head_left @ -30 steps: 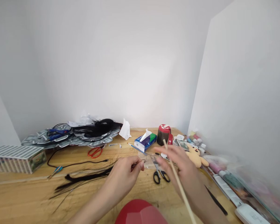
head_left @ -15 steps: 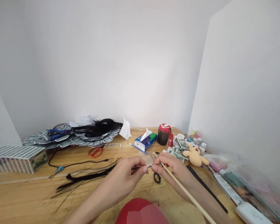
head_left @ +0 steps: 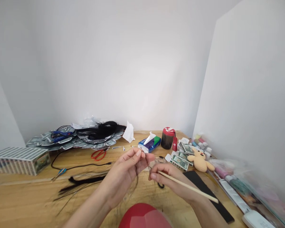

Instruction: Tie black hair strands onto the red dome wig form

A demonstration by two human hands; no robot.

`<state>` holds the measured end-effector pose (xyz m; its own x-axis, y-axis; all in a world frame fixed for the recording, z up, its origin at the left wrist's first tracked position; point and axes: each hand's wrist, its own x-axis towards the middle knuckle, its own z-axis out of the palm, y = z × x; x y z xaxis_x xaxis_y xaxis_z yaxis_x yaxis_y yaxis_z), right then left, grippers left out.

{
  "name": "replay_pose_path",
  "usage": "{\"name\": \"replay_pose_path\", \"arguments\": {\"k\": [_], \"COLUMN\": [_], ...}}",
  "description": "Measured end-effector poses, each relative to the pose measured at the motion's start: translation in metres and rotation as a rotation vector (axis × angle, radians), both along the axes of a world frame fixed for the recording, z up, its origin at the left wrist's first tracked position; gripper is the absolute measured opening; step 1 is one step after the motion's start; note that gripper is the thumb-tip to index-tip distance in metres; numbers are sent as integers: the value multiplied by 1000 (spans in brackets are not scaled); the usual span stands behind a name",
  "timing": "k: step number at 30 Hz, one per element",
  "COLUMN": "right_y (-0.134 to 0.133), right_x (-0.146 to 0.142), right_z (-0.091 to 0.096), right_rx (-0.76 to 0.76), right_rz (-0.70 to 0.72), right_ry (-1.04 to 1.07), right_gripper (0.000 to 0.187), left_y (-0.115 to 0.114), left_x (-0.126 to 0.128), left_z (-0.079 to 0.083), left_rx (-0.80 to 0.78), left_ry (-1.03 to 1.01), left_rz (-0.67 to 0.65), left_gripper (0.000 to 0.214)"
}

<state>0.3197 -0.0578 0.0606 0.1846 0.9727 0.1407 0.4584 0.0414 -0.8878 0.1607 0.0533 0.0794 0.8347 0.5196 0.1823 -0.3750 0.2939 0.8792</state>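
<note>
- L hand (head_left: 124,175): thumb + fingertips pinched together on thin dark strands (head_left: 147,165), held up above the table
- R hand (head_left: 173,183): fingers curled, clamped on 1 wooden stick (head_left: 188,186); stick points R, far end over 1 black mat (head_left: 204,190)
- 2 hands just apart; lower end of strands reaches R hand's fingers (head_left: 152,176), contact hard to confirm at this size
- Under R hand: 1 pr scissors w/ black handles (head_left: 161,185), only part showing
- Table L of hands: 1 loose bunch black strands (head_left: 82,184) on wooden table (head_left: 26,202), 1 black cable (head_left: 80,166), 1 small blue-handled tool (head_left: 59,174)
- Far edge: 1 pr red scissors (head_left: 98,155), 1 tissue box (head_left: 149,144), 1 dark jar w/ red lid (head_left: 168,138), 1 crumpled white tissue (head_left: 129,132)
- Back L: 1 pile of round printed discs (head_left: 61,139) w/ 1 black tuft on top (head_left: 102,130); 1 striped printed box (head_left: 20,161) at L end
- R of hands: 1 crocheted yellow bear (head_left: 199,160), at least 2 packs w/ green banknote print (head_left: 182,164), row of small bottles (head_left: 200,145)
- Foreground: 1 red rounded object (head_left: 143,217), table edge, type unclear
</note>
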Motion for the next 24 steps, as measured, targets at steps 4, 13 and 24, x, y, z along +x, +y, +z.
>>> {"name": "replay_pose_path", "arguments": {"k": [4, 13, 24], "right_y": [-1, -15, -20], "right_x": [7, -7, -20], "right_z": [-2, 18, 21], "right_rx": [-1, 158, 170], "right_rz": [-66, -236, -342], "right_ry": [-10, -113, -559], "right_gripper": [31, 31, 11], "left_y": [-3, -10, -14], "left_x": [7, 16, 14], "left_z": [-6, -19, -18], "left_rx": [118, 550, 777], "left_ry": [33, 123, 226], "left_rz": [130, 153, 237], "left_gripper": [34, 32, 25]}}
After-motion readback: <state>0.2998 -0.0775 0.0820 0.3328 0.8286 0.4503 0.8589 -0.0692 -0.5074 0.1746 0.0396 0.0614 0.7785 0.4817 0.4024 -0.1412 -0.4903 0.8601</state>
